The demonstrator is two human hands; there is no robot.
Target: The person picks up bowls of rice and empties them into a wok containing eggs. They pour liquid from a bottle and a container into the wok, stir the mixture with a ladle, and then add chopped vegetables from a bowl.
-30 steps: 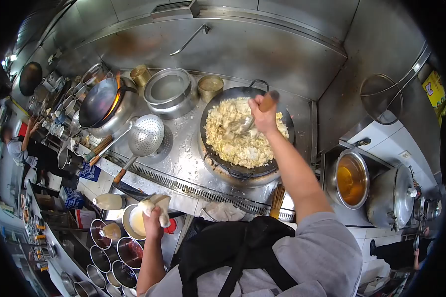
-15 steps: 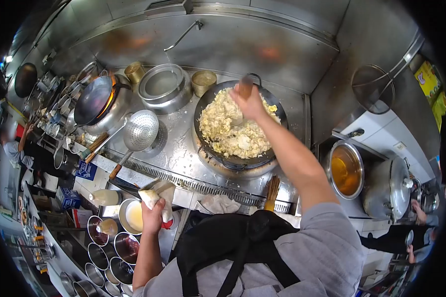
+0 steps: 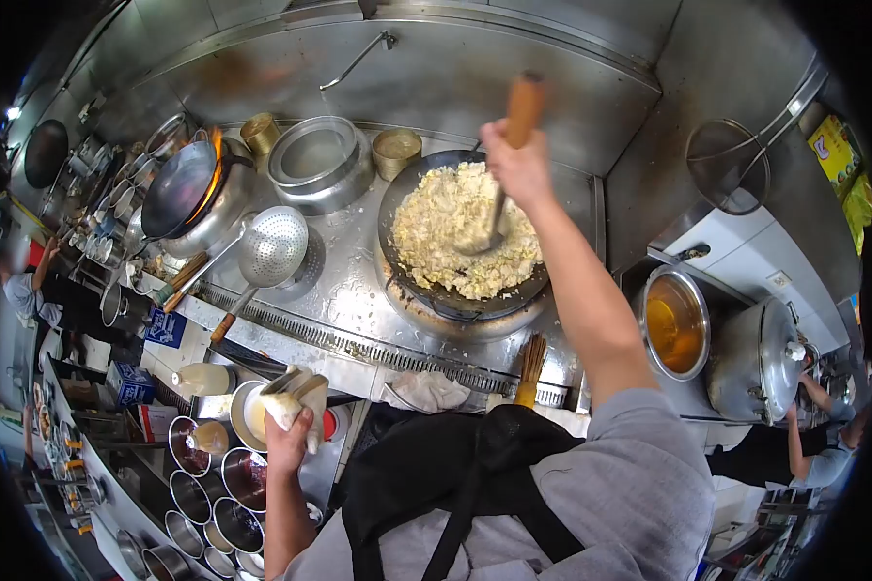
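On the stove, a black wok (image 3: pixel 393 208) is full of fried rice with egg (image 3: pixel 446 223). My right hand (image 3: pixel 518 169) is closed around the wooden handle of a ladle (image 3: pixel 524 108), above the wok's right side. The ladle's blurred metal head presses into the rice. At the lower left, my left hand (image 3: pixel 286 441) grips a folded, stained whitish cloth (image 3: pixel 305 395), fingers wrapped round it. That hand is beside a pot of pale liquid (image 3: pixel 246 412), away from the wok.
A strainer ladle (image 3: pixel 272 247) lies left of the wok. Behind it stands a lidded pot (image 3: pixel 320 169); flames lick a second wok (image 3: pixel 179 189). A bamboo brush (image 3: pixel 531 373) and rag (image 3: pixel 426 390) lie in front. Rightward are an oil bowl (image 3: pixel 673 324), a large pot (image 3: pixel 758 363) and a person (image 3: pixel 794 450).
My right hand has risen to the right, and the ladle's handle and shaft now show more clearly. The rice has shifted in the wok. My left hand has tilted the cloth slightly.
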